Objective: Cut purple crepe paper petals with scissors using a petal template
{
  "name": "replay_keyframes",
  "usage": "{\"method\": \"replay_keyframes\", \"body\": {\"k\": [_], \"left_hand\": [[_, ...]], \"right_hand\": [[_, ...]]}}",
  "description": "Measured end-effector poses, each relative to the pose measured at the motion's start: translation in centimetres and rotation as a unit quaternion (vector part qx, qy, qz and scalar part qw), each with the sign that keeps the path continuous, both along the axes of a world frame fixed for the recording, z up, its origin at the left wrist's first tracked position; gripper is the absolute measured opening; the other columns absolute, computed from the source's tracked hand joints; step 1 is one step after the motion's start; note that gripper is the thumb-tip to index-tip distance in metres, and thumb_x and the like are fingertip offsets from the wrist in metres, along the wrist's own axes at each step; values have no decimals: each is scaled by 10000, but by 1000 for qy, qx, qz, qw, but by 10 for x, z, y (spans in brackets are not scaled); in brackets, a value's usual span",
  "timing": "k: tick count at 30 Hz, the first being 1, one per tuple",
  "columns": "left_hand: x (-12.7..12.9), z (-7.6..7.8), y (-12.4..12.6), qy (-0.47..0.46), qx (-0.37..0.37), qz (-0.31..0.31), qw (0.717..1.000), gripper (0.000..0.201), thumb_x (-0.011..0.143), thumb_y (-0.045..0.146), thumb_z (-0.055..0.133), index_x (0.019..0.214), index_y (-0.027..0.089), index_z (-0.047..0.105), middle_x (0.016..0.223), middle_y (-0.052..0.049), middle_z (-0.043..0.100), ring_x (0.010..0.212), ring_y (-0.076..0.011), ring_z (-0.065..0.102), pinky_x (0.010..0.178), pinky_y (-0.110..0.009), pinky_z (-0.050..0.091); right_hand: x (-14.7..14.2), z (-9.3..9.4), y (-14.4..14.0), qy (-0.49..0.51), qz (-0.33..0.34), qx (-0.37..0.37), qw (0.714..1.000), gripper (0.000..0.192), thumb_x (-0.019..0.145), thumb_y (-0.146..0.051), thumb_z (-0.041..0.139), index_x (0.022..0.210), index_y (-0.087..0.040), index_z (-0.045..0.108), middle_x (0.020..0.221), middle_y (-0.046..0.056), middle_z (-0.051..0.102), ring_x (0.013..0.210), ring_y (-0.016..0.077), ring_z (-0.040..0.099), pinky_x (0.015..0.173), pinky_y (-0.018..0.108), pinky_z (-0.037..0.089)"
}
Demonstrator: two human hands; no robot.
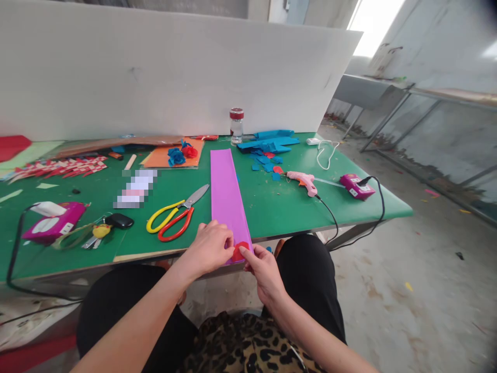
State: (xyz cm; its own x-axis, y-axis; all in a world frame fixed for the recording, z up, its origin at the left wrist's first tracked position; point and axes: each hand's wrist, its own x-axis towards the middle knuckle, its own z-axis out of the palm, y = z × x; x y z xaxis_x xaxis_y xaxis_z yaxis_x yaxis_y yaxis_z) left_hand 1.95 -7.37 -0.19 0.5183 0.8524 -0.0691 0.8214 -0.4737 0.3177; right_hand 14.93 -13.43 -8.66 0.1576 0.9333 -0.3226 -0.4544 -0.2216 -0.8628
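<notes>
A long strip of purple paper [225, 189] lies lengthwise on the green table [279, 207], its near end at the table's front edge. At that near end sits a small red paper piece [239, 250]. My left hand [212, 247] pinches the red piece from the left, fingers resting on the purple strip. My right hand [262, 269] holds the same red piece from the right, just below the table edge. Both hands meet over it.
Yellow-and-red scissors [176, 218] lie left of the strip. A pink glue gun [305, 181] with a black cable lies to the right, near blue paper scraps [269, 145], a jar [236, 126] and blue and red paper flowers [182, 153]. A white board stands behind.
</notes>
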Motion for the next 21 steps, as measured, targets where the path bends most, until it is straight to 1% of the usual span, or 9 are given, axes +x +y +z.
{"method": "replay_keyframes", "body": {"k": [2, 4, 7, 10, 14, 18, 21], "left_hand": [[0, -2, -2, -6, 3, 24, 1000, 170, 749, 160, 552, 602, 201, 628, 738, -39, 688, 827, -237, 555, 688, -334, 277], [-1, -5, -4, -17, 12, 62, 998, 170, 745, 184, 556, 590, 206, 624, 729, -36, 686, 824, -240, 551, 689, -332, 286], [-6, -10, -11, -37, 29, 123, 991, 168, 750, 207, 554, 593, 208, 613, 714, -35, 672, 818, -238, 551, 684, -326, 303], [-9, -15, -20, -48, 43, 162, 985, 168, 755, 199, 540, 591, 203, 582, 705, -31, 648, 806, -229, 539, 679, -323, 296], [-8, -21, -31, -70, 57, 181, 979, 184, 755, 202, 545, 571, 202, 537, 685, -18, 624, 786, -213, 517, 690, -326, 286], [-5, -26, -37, -91, 59, 193, 975, 197, 764, 196, 547, 567, 201, 537, 686, -1, 618, 784, -202, 509, 698, -329, 291], [-5, -27, -40, -95, 57, 195, 975, 210, 765, 195, 565, 557, 198, 536, 696, 2, 624, 801, -205, 505, 708, -336, 296]], "right_hand": [[0, 1, -1, 21, 2, -5, 1000, 295, 665, -421, 783, 685, -169, 633, 543, -55, 530, 485, 83, 404, 521, 221, 330], [-2, 3, -3, 58, 6, -17, 998, 311, 678, -444, 776, 719, -167, 641, 568, -44, 554, 498, 89, 451, 534, 219, 367], [-5, 4, -6, 125, 15, -40, 991, 357, 687, -489, 759, 783, -159, 662, 629, -9, 611, 536, 115, 536, 553, 235, 432], [-9, 4, -8, 156, 24, -50, 986, 383, 674, -484, 772, 815, -140, 680, 654, 19, 649, 557, 129, 577, 554, 238, 458], [-13, 4, -7, 152, 14, -47, 987, 390, 645, -483, 787, 785, -135, 682, 642, 41, 685, 542, 142, 604, 534, 238, 446], [-13, 6, -9, 144, 40, -38, 988, 374, 654, -471, 781, 783, -132, 692, 645, 54, 702, 533, 152, 612, 542, 244, 433], [-12, 6, -10, 152, 53, -36, 986, 360, 698, -496, 728, 792, -150, 699, 666, 50, 704, 547, 164, 605, 552, 263, 439]]}}
